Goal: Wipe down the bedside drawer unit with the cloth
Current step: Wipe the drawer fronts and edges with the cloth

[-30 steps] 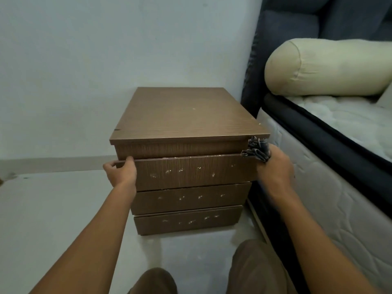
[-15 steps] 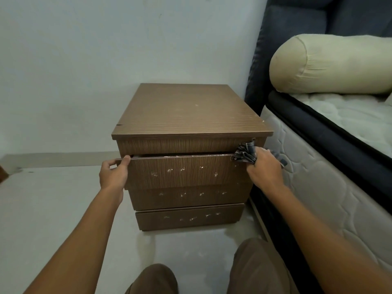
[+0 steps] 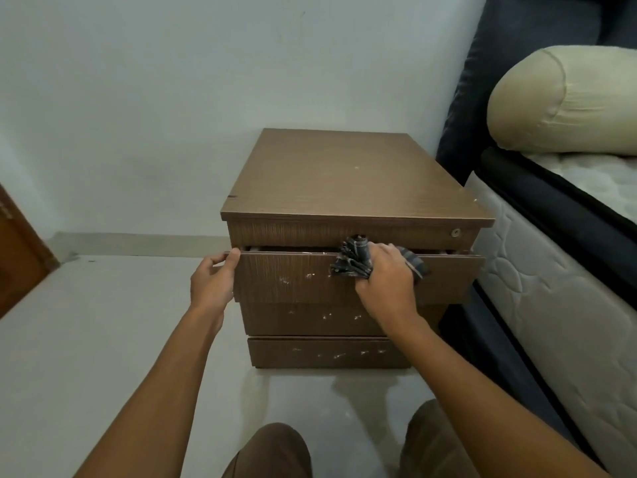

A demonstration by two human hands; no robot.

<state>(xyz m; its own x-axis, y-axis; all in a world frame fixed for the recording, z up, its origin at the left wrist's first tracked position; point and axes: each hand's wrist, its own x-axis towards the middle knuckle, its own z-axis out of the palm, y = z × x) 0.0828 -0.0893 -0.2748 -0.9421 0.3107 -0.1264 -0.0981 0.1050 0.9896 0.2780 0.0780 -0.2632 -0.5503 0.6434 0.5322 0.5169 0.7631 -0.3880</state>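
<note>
A brown wooden drawer unit (image 3: pixel 344 181) with three drawers stands on the floor between the wall and the bed. Its top drawer (image 3: pixel 296 281) is pulled out a little, and pale specks dot all three fronts. My left hand (image 3: pixel 213 281) grips the top drawer's left end at its upper corner. My right hand (image 3: pixel 386 281) holds a bunched dark striped cloth (image 3: pixel 353 258) against the top edge of that drawer front, right of its middle. A small round lock (image 3: pixel 456 232) shows at the right of the strip above the drawer.
A bed with a white quilted mattress (image 3: pixel 558 305), dark headboard (image 3: pixel 482 81) and a cream bolster (image 3: pixel 565 98) stands close on the right. A pale wall (image 3: pixel 172 98) is behind, a brown door edge (image 3: pixel 17 250) at far left. My knees (image 3: pixel 275 450) are at the bottom.
My right hand has slid the cloth leftward along the drawer's top edge, from the right corner toward the middle. The top drawer has come out a little. My left hand stays on the left end.
</note>
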